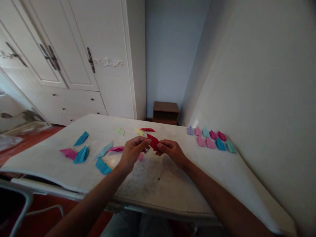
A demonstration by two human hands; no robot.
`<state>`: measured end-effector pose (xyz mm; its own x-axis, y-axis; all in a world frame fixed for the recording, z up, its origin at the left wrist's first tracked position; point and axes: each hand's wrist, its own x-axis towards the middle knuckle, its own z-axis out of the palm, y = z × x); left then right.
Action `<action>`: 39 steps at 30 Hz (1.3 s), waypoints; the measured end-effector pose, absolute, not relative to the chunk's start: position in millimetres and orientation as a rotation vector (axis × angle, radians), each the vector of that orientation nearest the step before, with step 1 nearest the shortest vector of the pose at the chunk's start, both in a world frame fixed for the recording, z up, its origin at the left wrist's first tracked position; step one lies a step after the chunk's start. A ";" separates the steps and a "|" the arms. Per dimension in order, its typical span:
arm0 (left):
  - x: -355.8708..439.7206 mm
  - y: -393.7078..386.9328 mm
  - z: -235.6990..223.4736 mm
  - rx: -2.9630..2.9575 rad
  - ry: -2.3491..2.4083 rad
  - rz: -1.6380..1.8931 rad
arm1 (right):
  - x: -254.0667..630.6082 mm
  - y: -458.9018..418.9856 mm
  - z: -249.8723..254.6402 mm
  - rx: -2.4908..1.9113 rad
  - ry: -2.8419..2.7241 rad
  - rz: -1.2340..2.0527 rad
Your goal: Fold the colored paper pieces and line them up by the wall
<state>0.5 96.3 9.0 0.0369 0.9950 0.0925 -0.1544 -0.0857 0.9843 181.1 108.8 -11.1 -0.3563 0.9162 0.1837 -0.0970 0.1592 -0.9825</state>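
Observation:
Between my two hands, above the middle of the table, is a piece of folded red paper [153, 142]. My left hand [134, 149] pinches its left side between thumb and fingers. On its lower right side, my right hand [171, 150] grips it the same way. A pink folded paper [140, 157] shows partly behind my left hand. Left of that hand lie a magenta folded paper [116, 149], a light blue one [105, 149] and a blue one [103, 166]. Just beyond the hands rest another red folded paper [147, 129] and a yellow one [139, 132].
The white table [177, 194] carries more folded papers [81, 154] at the left. Several finished-looking folded pieces [210, 142] stand in two rows at the right, near the wall [259, 98]. A white wardrobe [111, 92] and a brown cabinet [166, 107] stand behind. A chair frame [29, 200] is front left.

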 end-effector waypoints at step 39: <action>178.4 206.2 -9.5 2.179 1.341 0.491 | 225.2 93.1 0.0 -0.802 -1.792 1.930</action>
<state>178.4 206.2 -9.5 0.4414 0.8968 0.0298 0.7041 -0.3668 0.6080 225.2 93.1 0.0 -0.7618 0.6309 -0.1468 0.0995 -0.1099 -0.9889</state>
